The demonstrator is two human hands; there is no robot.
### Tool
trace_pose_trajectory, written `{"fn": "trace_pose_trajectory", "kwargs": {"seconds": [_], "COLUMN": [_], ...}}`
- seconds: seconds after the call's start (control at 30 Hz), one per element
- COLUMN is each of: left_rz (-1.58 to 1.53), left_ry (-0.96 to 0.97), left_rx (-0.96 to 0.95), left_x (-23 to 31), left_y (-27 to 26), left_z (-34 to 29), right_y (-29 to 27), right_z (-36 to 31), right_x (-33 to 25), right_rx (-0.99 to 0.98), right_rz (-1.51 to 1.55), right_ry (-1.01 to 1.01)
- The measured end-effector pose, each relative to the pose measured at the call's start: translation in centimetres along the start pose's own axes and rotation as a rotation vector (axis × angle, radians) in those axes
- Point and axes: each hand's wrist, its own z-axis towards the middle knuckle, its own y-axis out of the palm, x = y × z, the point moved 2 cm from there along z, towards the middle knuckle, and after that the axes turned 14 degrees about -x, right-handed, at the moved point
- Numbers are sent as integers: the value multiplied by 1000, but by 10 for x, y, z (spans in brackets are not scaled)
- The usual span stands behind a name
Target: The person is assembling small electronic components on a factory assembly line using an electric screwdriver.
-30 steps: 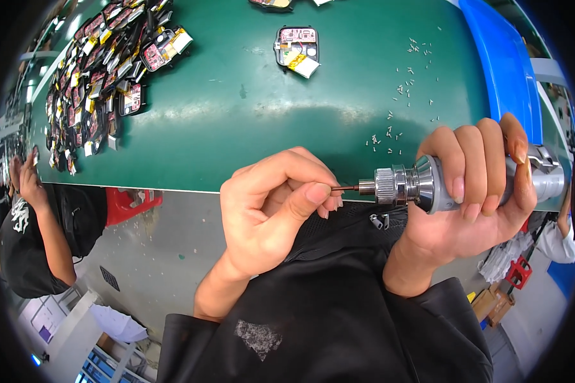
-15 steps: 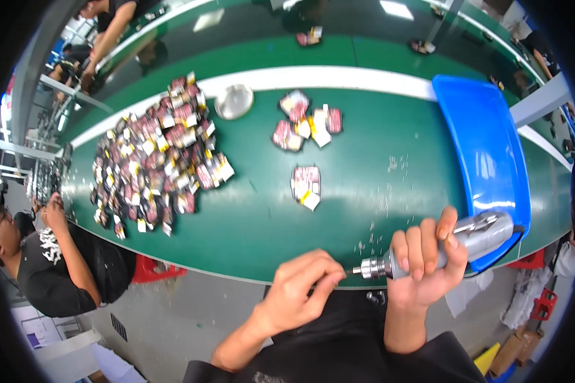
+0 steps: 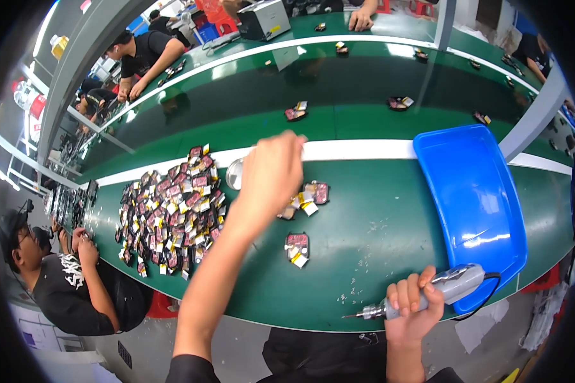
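My right hand (image 3: 415,306) is wrapped round a grey electric screwdriver (image 3: 460,284) near the front edge of the green bench. Its thin bit points left, and a black cord leaves its rear end. My left hand (image 3: 271,172), blurred, is raised over the back of the bench with its fingers bunched together; what they hold, if anything, is hidden. Beside it, a round metal dish (image 3: 234,173) is partly covered. Small dark-red and black assemblies (image 3: 316,193) with white and yellow tags lie partly behind my left wrist. A single similar assembly (image 3: 296,249) sits nearer me.
A large heap of the same tagged assemblies (image 3: 172,210) covers the bench's left side. At the right stands a blue plastic tray (image 3: 476,191). Beyond a white rail (image 3: 364,150), a green conveyor carries scattered assemblies. A co-worker (image 3: 64,281) sits at the left; others work beyond the conveyor.
My left hand has left the screwdriver bit and moved up and away, over the back of the bench. The right hand still holds the screwdriver. The view has tipped upward, showing more beyond the conveyor.
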Motion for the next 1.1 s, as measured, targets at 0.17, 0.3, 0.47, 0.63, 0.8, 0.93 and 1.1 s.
{"fn": "trace_pose_trajectory", "kwargs": {"seconds": [0.17,0.3,0.47,0.63,0.8,0.93,1.1], "left_rz": [437,495,434,302,121,27,-24], "left_ry": [-218,-156,73,181,347,326,201], "left_rx": [-38,-61,-23,-43,-27,-234,-214], "left_x": [-54,-71,-79,-75,-28,-33,-45], "left_y": [32,49,41,14,-7,-13,0], "left_z": [92,116,101,58,-55,-153,-196], "right_y": [-4,-11,-13,-10,-17,-10,-6], "right_z": [-4,-9,-12,-11,-8,0,3], "right_x": [0,0,-2,-2,-4,0,-2], "right_rx": [-92,-153,-140,-170,-172,-184,-189], "right_rz": [-6,24,15,14,-3,-20,-8], "right_ry": [62,138,146,162,124,129,123]}}
